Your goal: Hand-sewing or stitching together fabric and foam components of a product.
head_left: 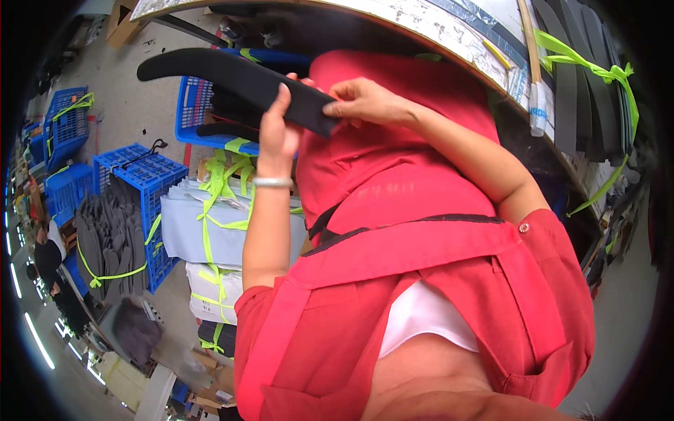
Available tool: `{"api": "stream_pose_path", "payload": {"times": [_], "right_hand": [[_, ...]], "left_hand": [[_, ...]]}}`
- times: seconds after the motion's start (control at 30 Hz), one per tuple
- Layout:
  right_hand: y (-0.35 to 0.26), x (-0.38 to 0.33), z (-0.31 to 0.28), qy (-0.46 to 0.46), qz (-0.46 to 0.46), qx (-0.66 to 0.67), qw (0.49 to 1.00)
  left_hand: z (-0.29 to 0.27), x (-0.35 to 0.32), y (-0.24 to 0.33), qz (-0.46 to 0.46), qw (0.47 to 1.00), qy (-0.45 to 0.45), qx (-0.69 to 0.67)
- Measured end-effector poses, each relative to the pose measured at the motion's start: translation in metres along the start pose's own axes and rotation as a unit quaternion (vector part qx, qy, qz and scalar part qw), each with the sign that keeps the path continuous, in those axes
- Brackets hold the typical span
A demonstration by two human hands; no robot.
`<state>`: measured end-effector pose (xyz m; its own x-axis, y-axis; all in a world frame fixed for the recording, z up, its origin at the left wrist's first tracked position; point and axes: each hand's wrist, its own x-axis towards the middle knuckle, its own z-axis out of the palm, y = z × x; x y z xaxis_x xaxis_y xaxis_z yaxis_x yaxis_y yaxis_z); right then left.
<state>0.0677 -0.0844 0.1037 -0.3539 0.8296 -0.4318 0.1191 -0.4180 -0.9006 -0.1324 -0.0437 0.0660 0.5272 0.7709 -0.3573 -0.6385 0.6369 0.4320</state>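
One tilted crate [67,133], blue, at the far left on the grey floor [119,105], with a green strap [81,103] across it. Just below, a lower crate [68,189], also blue. Next, a bundle [109,231] of long dark grey pieces, bound with green, against a tall crate [151,172] in blue. Beside that, a stack [181,231] of pale grey-blue sheets tied in green, above a white package [206,291], likewise tied.

Behind and above the stack, a rear crate [191,116], blue, with dark pieces inside, partly covered by the strip [235,78]. Strip black and long, curved and rounded at its left end, squared at its right, slanting down rightward, held up between both hands.

Left hand [279,137] at the lower edge of the strip, pale bangle [272,182] at the wrist: thumb on the near face, fingertips past the upper edge, closed around it. Right hand [368,102] at the squared end: thumb on the near face, index finger bent close to it, pinched on the strip; other fingers curled, partly hidden.

Under the hands, a red apron [414,189]. Farther right, a bench [421,21] with a yellow pen [496,53] and wooden stick [531,49]; then grey pieces [579,91], tied in green.
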Motion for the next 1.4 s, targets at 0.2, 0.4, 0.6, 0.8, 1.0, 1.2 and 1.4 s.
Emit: {"api": "stream_pose_path", "payload": {"times": [0.2,0.4,0.6,0.8,1.0,1.2,1.4], "right_hand": [[-0.008,-0.015,0.001,0.229,-0.162,0.081,0.956],[-0.015,-0.013,0.021,0.238,-0.134,0.002,0.962],[-0.005,-0.004,0.014,0.211,-0.023,0.195,0.958],[0.01,0.011,0.002,0.243,0.019,0.11,0.963],[0.023,0.018,-0.012,0.314,-0.013,0.054,0.948],[0.021,0.004,-0.008,0.224,0.026,0.075,0.971],[0.02,-0.006,-0.013,0.261,0.031,-0.037,0.964]], "left_hand": [[-0.007,0.034,0.02,0.071,0.993,0.03,-0.085],[0.008,0.039,0.01,0.088,0.991,0.009,-0.098],[0.015,0.04,-0.009,0.098,0.991,-0.006,-0.091],[0.02,0.042,-0.027,0.066,0.994,-0.032,-0.084],[0.01,0.049,-0.037,0.019,0.996,-0.002,-0.084],[-0.022,0.038,0.026,0.121,0.99,0.034,-0.059],[-0.085,0.028,0.088,0.231,0.958,0.16,-0.061]]}}
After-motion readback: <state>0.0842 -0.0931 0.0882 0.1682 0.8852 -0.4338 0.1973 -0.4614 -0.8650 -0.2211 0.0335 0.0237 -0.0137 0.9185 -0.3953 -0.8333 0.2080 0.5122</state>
